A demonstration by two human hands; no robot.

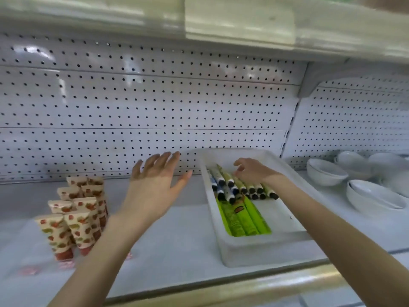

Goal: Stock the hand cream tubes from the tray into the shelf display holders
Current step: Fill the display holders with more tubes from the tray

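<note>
Several patterned tubes (73, 224) are standing shelved, many green tubes (241, 218) are waiting in the tray (254, 249) (left grip (152, 187) apart, right grip (254, 171) hard to tell).

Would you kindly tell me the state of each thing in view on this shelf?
tray: on the shelf, partly filled.
black-capped tubes: lying piled in the tray.
green tubes: lying flat in the tray.
red-patterned tubes: standing cap-down in rows.
left hand: open, fingers spread, above the shelf.
right hand: in the tray, on the black-capped tubes; grip unclear.
bowls: stacked, upright.
</note>
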